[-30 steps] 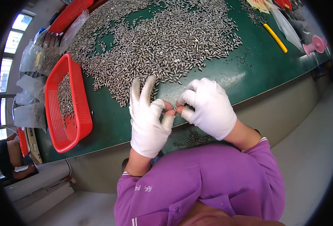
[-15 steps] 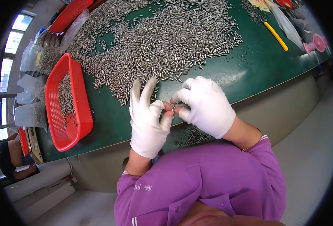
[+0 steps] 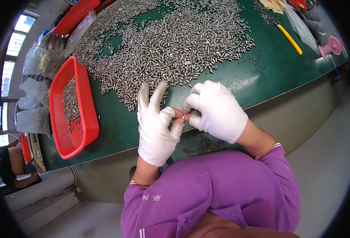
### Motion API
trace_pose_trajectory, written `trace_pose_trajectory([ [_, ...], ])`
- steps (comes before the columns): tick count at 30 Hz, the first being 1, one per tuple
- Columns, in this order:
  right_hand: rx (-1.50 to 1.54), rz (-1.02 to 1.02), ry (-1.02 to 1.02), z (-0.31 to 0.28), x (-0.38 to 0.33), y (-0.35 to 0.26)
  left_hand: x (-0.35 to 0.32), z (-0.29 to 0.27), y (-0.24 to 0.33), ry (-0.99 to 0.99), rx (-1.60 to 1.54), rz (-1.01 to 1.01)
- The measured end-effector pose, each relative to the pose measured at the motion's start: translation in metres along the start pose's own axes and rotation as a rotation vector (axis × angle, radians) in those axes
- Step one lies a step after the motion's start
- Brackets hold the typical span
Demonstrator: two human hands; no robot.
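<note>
Both gloved hands meet over the near edge of the green bench [image 3: 262,79]. The left hand [image 3: 157,127] and right hand [image 3: 218,111] pinch one small metal pin [image 3: 183,116] between their fingers. Clear bags [image 3: 34,91] lie left of the red basket [image 3: 85,131].

Single view, head-worn fisheye, left of a side-by-side pair. Looks steeply down from above the person's chest; purple shirt fills the lower edge. Left hand [image 3: 156,129] and right hand [image 3: 218,111] sit close below the lens, near frame centre, fingertips meeting. Green surface [image 3: 262,79] runs away beyond the hands toward the top, its near edge bowed by the lens. Red basket [image 3: 74,109] lies left of the left hand. Floor shows below and right of the right hand.
</note>
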State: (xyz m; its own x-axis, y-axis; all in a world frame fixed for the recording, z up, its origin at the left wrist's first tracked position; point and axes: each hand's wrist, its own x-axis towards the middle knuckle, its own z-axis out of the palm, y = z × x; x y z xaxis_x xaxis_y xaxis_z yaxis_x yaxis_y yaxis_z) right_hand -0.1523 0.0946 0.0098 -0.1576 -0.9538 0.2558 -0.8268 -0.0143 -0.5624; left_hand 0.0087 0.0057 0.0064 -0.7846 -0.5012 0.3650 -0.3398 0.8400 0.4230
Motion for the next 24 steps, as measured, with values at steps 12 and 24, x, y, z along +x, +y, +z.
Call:
trace_pose_trajectory([
  [12,0.182,-0.13,-0.067,-0.013,-0.009,0.014,0.0,-0.006,-0.006,-0.011,-0.129,0.067],
  [24,0.077,0.106,0.198,-0.007,-0.004,0.021,-0.006,0.003,-0.004,0.121,0.035,-0.051],
])
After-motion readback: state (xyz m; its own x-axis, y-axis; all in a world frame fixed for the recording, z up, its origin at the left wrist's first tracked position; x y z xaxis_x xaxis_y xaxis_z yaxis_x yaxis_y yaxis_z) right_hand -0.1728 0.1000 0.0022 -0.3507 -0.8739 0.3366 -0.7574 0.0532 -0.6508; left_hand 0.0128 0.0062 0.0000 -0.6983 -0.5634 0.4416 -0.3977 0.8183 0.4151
